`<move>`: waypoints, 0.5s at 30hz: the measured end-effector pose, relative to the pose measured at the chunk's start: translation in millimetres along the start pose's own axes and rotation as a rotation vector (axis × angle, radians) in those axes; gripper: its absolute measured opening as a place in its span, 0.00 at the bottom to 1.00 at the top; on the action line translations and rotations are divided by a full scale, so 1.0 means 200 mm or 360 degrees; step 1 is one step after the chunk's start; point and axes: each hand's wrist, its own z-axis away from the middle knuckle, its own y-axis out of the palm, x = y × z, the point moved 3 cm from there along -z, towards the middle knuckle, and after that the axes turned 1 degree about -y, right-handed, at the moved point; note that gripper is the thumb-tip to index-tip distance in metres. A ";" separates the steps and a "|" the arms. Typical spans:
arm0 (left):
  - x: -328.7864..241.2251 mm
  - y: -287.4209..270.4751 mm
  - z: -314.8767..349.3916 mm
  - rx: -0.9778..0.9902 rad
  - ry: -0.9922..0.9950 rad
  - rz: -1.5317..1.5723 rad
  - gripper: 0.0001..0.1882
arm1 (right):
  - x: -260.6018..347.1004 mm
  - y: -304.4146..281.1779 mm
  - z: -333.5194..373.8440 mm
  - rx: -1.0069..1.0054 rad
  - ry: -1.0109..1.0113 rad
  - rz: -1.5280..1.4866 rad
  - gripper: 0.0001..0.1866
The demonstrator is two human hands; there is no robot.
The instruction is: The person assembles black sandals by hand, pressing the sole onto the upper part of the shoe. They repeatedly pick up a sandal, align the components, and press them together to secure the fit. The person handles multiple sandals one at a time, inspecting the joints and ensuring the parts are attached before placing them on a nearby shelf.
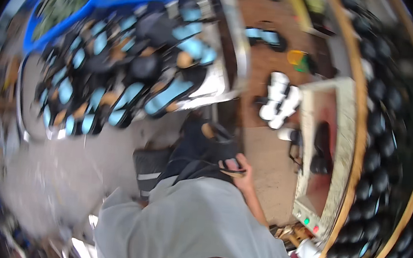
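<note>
My right hand (240, 168) is low in front of my body, by my dark trousers, its fingers curled round a black shoe (222, 148). The shoe is blurred, and its exact form is hard to make out against the dark cloth. My left hand does not show; only a bit of that arm appears beside my grey shirt. Ahead and to the left, a metal-edged table (211, 86) bears many black shoes (169, 97) with light blue soles and some tan parts.
Blue crates (59, 20) with greenish contents stand behind the table. On the brown bench at right lie white sandals (276, 100) and blue-soled shoes (266, 37). Beside it stands a cream machine (345, 108) with red and green buttons. Wooden rails (358, 145) hold rows of black rounded pieces.
</note>
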 end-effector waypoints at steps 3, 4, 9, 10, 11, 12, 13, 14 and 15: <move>-0.42 -0.15 -0.12 0.0007 0.0013 -0.0218 0.22 | -0.05 -0.10 -0.03 -0.0197 -0.0155 -0.0114 0.17; -0.56 -0.20 -0.14 -0.0003 0.0018 -0.0303 0.21 | -0.05 -0.13 -0.03 -0.0230 -0.0216 -0.0152 0.18; -1.48 -0.02 -0.22 0.0082 0.0997 -0.1372 0.19 | -0.25 -0.26 0.04 -0.0787 -0.0273 -0.0067 0.22; -1.64 0.10 -0.13 0.0115 0.1502 -0.1757 0.19 | -0.23 -0.26 0.08 -0.0929 -0.0347 0.0046 0.19; -1.80 0.41 0.30 0.0108 0.1642 -0.1605 0.20 | -0.27 -0.26 0.18 -0.1153 -0.0267 0.0160 0.18; -1.87 0.60 0.61 0.0322 0.1595 -0.1653 0.20 | -0.33 -0.22 0.25 -0.1360 -0.0403 0.0349 0.18; -1.89 0.71 0.63 0.0609 0.2012 -0.1314 0.18 | -0.42 -0.16 0.32 -0.1455 -0.0301 0.0207 0.16; -1.88 0.88 0.77 0.0956 0.2156 -0.1115 0.16 | -0.58 -0.09 0.45 -0.1636 -0.0238 0.0197 0.14; -1.87 1.04 0.94 0.1184 0.2223 -0.1014 0.15 | -0.70 -0.01 0.59 -0.1840 -0.0020 0.0115 0.13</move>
